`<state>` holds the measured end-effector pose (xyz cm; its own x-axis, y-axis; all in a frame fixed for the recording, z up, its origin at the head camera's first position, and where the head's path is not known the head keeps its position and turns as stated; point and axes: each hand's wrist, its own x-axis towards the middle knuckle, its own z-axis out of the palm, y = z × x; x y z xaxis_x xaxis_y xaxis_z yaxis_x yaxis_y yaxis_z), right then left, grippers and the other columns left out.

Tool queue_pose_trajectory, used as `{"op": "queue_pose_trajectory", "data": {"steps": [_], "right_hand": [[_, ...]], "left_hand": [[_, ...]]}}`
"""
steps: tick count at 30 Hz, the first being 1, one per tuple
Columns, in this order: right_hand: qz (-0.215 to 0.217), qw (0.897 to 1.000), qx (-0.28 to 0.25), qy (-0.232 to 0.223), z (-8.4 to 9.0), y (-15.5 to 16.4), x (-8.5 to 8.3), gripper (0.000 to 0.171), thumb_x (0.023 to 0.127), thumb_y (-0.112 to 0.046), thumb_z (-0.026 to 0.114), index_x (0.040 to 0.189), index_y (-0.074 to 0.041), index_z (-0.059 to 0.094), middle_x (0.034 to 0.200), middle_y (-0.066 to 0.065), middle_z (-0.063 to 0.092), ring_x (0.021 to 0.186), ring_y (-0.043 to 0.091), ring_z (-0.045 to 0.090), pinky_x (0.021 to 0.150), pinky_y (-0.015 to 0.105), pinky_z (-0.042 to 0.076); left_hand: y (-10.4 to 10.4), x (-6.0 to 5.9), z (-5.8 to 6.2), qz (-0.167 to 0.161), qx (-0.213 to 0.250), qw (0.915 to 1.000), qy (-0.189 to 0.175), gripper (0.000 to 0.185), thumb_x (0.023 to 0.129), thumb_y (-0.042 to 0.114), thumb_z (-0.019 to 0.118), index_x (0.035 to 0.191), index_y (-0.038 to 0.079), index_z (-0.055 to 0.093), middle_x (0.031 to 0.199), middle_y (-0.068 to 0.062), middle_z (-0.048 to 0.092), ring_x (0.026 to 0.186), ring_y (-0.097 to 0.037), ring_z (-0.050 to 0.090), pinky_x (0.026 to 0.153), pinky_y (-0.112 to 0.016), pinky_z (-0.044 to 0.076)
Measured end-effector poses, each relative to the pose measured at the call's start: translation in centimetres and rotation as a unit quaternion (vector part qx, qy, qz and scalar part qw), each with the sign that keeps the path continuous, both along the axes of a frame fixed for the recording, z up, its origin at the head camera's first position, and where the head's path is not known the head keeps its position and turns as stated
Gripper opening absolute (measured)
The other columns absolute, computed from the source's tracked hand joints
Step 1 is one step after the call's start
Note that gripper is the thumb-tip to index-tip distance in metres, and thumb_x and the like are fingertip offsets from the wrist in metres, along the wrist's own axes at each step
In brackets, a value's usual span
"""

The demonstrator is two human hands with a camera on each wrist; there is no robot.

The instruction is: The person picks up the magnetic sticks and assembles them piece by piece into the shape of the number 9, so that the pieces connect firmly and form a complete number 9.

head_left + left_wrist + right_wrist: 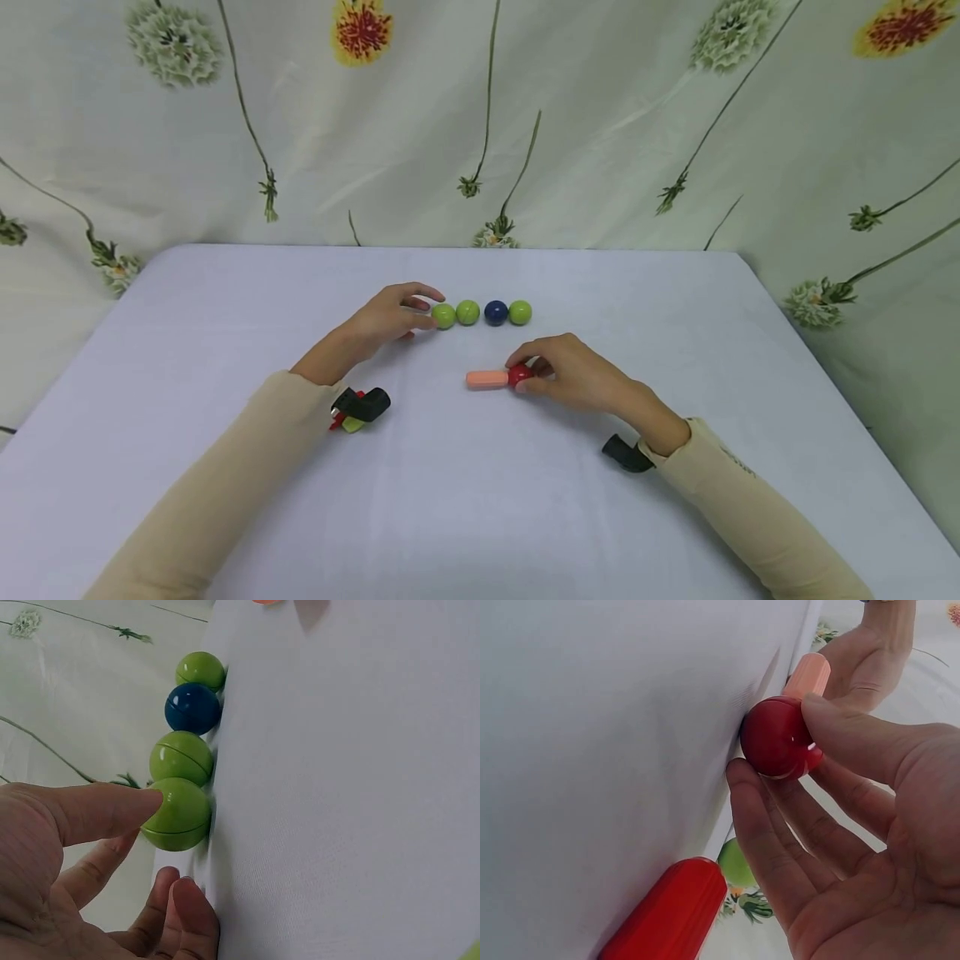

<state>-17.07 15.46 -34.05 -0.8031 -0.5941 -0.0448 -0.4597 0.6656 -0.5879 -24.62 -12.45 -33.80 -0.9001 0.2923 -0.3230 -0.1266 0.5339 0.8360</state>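
Left hand (pixel 390 315) relaxed and open, one straight fingertip touching the end green ball (pixel 443 316) of a four-ball row: green, green ball two (pixel 468 312), blue ball (pixel 496 312), green ball three (pixel 520 312). Right hand (pixel 573 373) pinches a red ball (pixel 520 375) on the counter (pixel 480 500), touching a peach peg (pixel 487 380). Step looks like lining up balls. Next move probably calls for lifting the red ball clear without nudging the row.
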Motion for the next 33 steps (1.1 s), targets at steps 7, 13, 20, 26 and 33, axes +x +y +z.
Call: {"op": "queue_pose_trajectory", "data": {"steps": [7, 13, 20, 26, 33], "right_hand": [[0.009, 1.000, -0.005, 0.004, -0.1, 0.0, -0.2, 0.028, 0.084, -0.018, 0.070, 0.112, -0.017, 0.065, 0.104, -0.006, 0.066, 0.094, 0.012, 0.065, 0.089, 0.032, 0.052], [0.007, 1.000, -0.002, 0.006, -0.1, 0.0, -0.2, 0.028, 0.084, -0.018, 0.070, 0.112, -0.017, 0.066, 0.104, -0.007, 0.067, 0.094, 0.012, 0.065, 0.089, 0.033, 0.051], [0.003, 1.000, -0.004, -0.002, 0.0, 0.0, -0.1, 0.028, 0.085, -0.018, 0.069, 0.113, -0.016, 0.065, 0.104, -0.006, 0.066, 0.095, 0.012, 0.065, 0.090, 0.033, 0.051], [0.002, 1.000, -0.005, -0.002, 0.0, 0.1, -0.1, 0.028, 0.085, -0.017, 0.069, 0.113, -0.016, 0.065, 0.105, -0.005, 0.066, 0.095, 0.012, 0.065, 0.090, 0.033, 0.051], [0.002, 1.000, -0.004, -0.004, -0.1, 0.1, -0.1, 0.028, 0.085, -0.018, 0.069, 0.112, -0.017, 0.065, 0.103, -0.006, 0.066, 0.094, 0.012, 0.065, 0.089, 0.033, 0.051]], "left_hand": [[0.4, -0.3, -0.2, -0.005, -0.016, 0.9999, 0.002, 0.045, 0.087, 0.016, 0.064, 0.130, 0.017, 0.052, 0.134, -0.012, 0.045, 0.109, -0.025, 0.048, 0.083, -0.031, 0.043], [0.6, -0.1, -0.4, 0.001, -0.022, 0.9996, 0.016, 0.041, 0.087, 0.016, 0.065, 0.126, 0.017, 0.054, 0.131, -0.011, 0.047, 0.110, -0.024, 0.048, 0.082, -0.030, 0.044], [0.9, 0.5, -0.4, 0.003, -0.033, 0.9988, 0.036, 0.039, 0.087, 0.015, 0.065, 0.125, 0.015, 0.053, 0.127, -0.013, 0.052, 0.103, -0.023, 0.050, 0.074, -0.025, 0.045], [0.6, 0.9, -0.5, -0.003, -0.039, 0.9984, 0.040, 0.039, 0.087, 0.016, 0.065, 0.125, 0.014, 0.053, 0.123, -0.012, 0.054, 0.097, -0.021, 0.051, 0.073, -0.023, 0.045], [0.4, 1.8, -0.5, -0.031, -0.055, 0.9969, 0.048, 0.038, 0.087, 0.019, 0.065, 0.124, 0.016, 0.056, 0.121, -0.011, 0.051, 0.100, -0.023, 0.051, 0.076, -0.025, 0.045]]}}
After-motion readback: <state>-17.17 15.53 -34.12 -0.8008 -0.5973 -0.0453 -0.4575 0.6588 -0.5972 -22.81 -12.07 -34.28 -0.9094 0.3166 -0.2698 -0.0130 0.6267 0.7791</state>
